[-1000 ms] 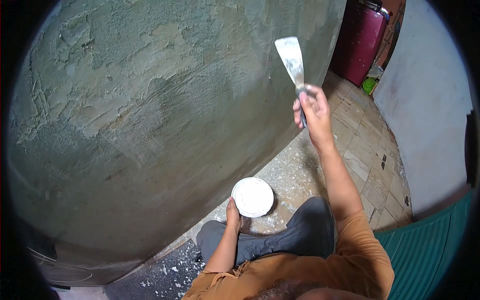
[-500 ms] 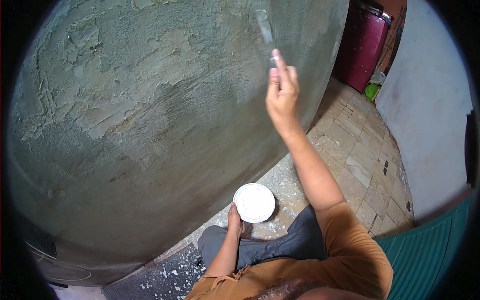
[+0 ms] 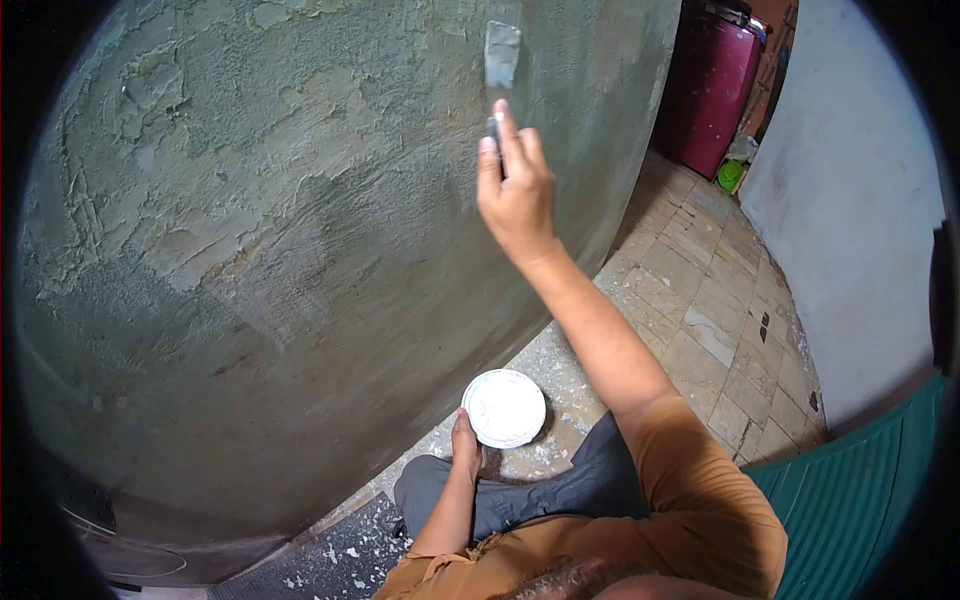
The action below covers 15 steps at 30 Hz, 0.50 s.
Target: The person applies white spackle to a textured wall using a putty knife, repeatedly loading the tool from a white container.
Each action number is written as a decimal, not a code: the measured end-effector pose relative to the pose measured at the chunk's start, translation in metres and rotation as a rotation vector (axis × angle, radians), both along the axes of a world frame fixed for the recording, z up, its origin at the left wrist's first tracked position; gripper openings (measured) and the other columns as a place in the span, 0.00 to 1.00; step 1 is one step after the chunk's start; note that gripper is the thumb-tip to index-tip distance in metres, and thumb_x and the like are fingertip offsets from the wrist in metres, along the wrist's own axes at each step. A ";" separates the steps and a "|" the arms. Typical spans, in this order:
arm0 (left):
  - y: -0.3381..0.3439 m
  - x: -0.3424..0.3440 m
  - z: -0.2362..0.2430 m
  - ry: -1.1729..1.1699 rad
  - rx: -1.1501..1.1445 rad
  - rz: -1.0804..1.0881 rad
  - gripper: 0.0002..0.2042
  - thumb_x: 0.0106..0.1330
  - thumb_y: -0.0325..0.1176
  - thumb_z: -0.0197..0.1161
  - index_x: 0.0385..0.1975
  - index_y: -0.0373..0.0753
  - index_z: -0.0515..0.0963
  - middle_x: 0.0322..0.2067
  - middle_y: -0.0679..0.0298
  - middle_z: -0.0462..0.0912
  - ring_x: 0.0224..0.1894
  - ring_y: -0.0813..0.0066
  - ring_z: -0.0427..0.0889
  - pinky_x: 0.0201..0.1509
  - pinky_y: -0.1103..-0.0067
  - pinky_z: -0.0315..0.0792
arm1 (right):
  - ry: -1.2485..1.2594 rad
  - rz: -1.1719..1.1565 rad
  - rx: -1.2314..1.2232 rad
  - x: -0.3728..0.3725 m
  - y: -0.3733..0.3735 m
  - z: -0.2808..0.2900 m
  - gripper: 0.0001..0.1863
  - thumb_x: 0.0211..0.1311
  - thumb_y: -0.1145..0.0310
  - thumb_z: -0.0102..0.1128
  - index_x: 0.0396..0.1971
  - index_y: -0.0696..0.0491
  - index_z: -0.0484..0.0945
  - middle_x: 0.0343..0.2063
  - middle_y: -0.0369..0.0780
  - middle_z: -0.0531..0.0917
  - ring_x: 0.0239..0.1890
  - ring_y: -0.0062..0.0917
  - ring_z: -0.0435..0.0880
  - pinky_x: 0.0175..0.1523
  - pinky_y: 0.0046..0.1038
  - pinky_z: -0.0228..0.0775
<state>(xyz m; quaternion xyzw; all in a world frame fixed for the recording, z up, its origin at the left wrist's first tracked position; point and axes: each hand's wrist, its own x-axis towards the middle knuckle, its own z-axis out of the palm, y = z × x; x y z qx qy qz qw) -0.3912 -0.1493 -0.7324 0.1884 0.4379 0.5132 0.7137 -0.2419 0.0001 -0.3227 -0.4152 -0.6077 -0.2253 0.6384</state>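
Observation:
My right hand (image 3: pixel 518 195) is raised at the wall, its fingers closed round the handle of a putty knife (image 3: pixel 502 58) and the index finger stretched along it. The broad blade is smeared pale and points up against the rough grey-green plastered wall (image 3: pixel 330 250); whether it touches the surface is hard to tell. Low by my knees, my left hand (image 3: pixel 465 443) grips the left side of a round white tub (image 3: pixel 504 408). White material shows across the tub's top. Most of the left fingers are hidden beneath it.
Paint-spattered floor (image 3: pixel 570 400) lies along the wall's foot, with a dark speckled mat (image 3: pixel 335 550) at lower left. Stone tiles (image 3: pixel 710 310) run off to the right, toward a dark pink cabinet (image 3: pixel 708 85). A white wall (image 3: pixel 850 200) and green corrugated panel (image 3: pixel 850 490) bound the right side.
My right hand has moved left along the wall with the putty knife, and the blade now shows its broad face. My left hand and the tub have stayed nearly in place.

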 end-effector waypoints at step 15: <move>-0.001 0.003 0.003 0.006 -0.008 -0.014 0.27 0.80 0.47 0.42 0.61 0.26 0.69 0.58 0.52 0.77 0.59 0.63 0.77 0.65 0.71 0.68 | -0.033 0.062 -0.092 -0.034 -0.016 -0.008 0.26 0.68 0.73 0.54 0.64 0.62 0.67 0.32 0.48 0.74 0.26 0.41 0.78 0.31 0.39 0.74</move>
